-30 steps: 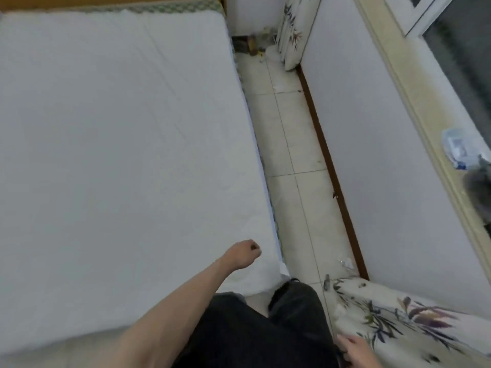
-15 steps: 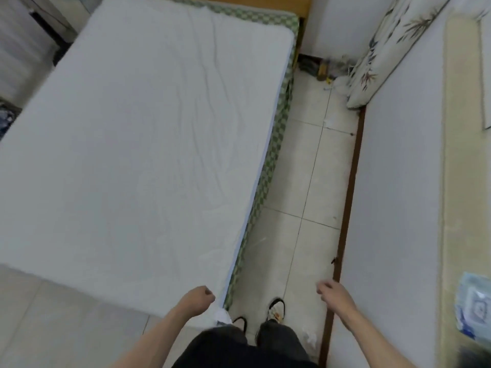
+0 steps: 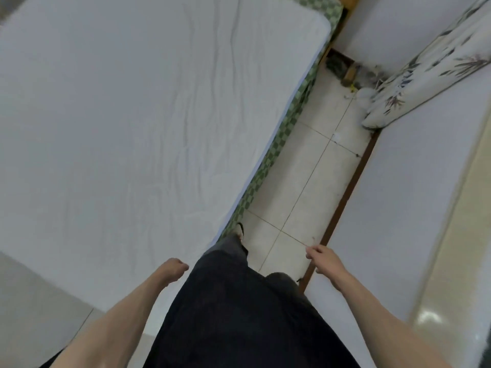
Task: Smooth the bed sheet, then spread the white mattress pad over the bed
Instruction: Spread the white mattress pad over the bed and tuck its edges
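The white mattress pad (image 3: 132, 128) lies spread over the bed, with long shallow wrinkles running down its middle. A green checkered bed sheet (image 3: 289, 123) shows as a strip along the bed's right side and at the far corner. My left hand (image 3: 174, 269) hovers over the pad's near right part, fingers curled into a fist with nothing visible in it. My right hand (image 3: 322, 260) hangs over the floor by the baseboard, fingers loosely curled and empty.
A narrow tiled aisle (image 3: 313, 160) runs between the bed and the white wall with a brown baseboard (image 3: 345, 197). A floral curtain (image 3: 425, 65) hangs at the far right, with small clutter (image 3: 345, 73) in the corner. My foot (image 3: 239, 231) is beside the bed edge.
I have stepped from the bed's foot corner into the aisle. My left hand has left the pad's corner and risen. My right hand came away from the curtain.
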The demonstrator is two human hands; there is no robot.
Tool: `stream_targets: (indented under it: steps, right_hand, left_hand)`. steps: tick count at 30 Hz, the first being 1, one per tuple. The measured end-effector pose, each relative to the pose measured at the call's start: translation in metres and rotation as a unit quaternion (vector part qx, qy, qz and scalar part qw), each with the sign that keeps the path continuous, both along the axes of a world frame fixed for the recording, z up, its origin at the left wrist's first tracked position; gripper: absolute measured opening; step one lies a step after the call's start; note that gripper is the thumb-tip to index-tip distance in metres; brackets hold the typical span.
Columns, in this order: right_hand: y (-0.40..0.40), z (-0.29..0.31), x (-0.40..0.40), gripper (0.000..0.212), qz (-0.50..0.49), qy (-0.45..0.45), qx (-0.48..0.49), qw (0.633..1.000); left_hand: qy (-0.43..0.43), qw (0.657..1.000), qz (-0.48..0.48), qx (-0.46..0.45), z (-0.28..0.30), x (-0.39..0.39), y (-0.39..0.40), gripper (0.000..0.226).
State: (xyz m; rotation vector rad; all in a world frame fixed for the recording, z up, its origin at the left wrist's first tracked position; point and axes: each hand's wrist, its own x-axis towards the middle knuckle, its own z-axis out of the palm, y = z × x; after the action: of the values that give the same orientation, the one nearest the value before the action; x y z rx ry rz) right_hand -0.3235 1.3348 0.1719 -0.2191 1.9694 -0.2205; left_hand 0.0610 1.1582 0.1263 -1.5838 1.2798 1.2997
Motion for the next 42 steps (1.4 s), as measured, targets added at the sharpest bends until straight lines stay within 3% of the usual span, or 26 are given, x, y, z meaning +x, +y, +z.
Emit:
stream_targets:
  steps: [5,9,13,16,22,29,32,35,39,42]
  right_hand:
    - [-0.009,0.026,-0.094,0.029,-0.157,0.007,0.031,0.987]
    - [-0.03,0.028,-0.184,0.031,-0.177,-0.016,0.119,0.977]
    - [-0.092,0.003,-0.289,0.032,-0.142,-0.017,0.14,0.98]
    - [-0.172,-0.005,-0.371,0.029,-0.106,-0.024,0.135,0.985]
    - [-0.405,0.019,-0.502,0.021,0.039,-0.003,0.018,0.999]
    - [-0.658,0.026,-0.6,0.018,0.173,0.007,-0.144,0.974]
    - [-0.705,0.009,-0.636,0.015,0.197,0.02,-0.116,0.973]
    - [-0.746,-0.006,-0.683,0.016,0.239,0.009,-0.013,0.971]
    - [-0.805,-0.024,-0.73,0.026,0.298,0.022,0.044,0.953]
    - [-0.866,-0.072,-0.754,0.017,0.336,0.027,0.036,0.941]
  left_hand:
    - [0.095,0.994,-0.003,-0.055,0.023,-0.173,-0.113,0.032]
    - [0.182,0.978,-0.008,-0.103,0.046,-0.309,-0.201,0.034]
    - [0.208,0.968,0.031,-0.139,0.04,-0.415,-0.277,0.031]
    - [0.158,0.975,0.069,-0.137,0.024,-0.46,-0.31,0.033]
    - [0.062,0.98,0.161,-0.095,0.019,-0.503,-0.335,0.034]
    - [0.004,0.967,0.247,-0.058,-0.011,-0.562,-0.386,0.015]
    - [-0.003,0.97,0.24,-0.027,-0.025,-0.607,-0.42,0.019]
    - [0.029,0.965,0.259,-0.036,-0.033,-0.673,-0.477,0.03]
    - [0.1,0.919,0.373,-0.073,-0.027,-0.772,-0.556,0.027]
    - [0.14,0.832,0.534,-0.06,-0.064,-0.844,-0.591,0.02]
